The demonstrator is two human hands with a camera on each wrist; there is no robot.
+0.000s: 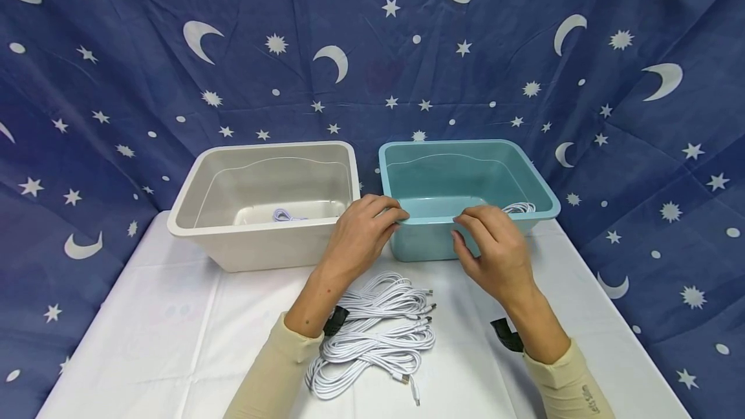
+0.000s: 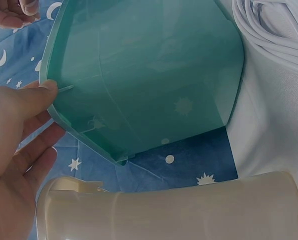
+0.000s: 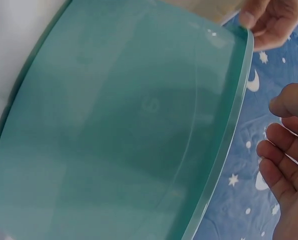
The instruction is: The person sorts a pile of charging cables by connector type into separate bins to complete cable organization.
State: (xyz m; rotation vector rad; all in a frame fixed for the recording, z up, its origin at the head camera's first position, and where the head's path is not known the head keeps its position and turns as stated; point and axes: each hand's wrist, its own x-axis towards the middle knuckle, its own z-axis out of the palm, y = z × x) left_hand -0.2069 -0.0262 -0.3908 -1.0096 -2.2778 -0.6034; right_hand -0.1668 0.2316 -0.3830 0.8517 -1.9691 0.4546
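Note:
A teal plastic bin (image 1: 425, 242) stands on the right, with a coiled white cable (image 1: 520, 207) inside at its right end. My left hand (image 1: 365, 228) pinches the bin's rim near its front left corner; in the left wrist view the thumb (image 2: 41, 97) lies on the rim's outer side. My right hand (image 1: 495, 247) hovers by the front rim, fingers loosely bent. In the right wrist view a gap separates that hand (image 3: 289, 150) from the rim, and it holds nothing. Several bundled white cables (image 1: 378, 341) lie on the table below the hands.
To the left is a beige bin (image 1: 264, 247), its right end close to the teal one, with a small cable bundle (image 1: 283, 214) inside. A white cloth (image 1: 157, 335) covers the table. Behind hangs a blue curtain (image 1: 372, 50) with moons and stars.

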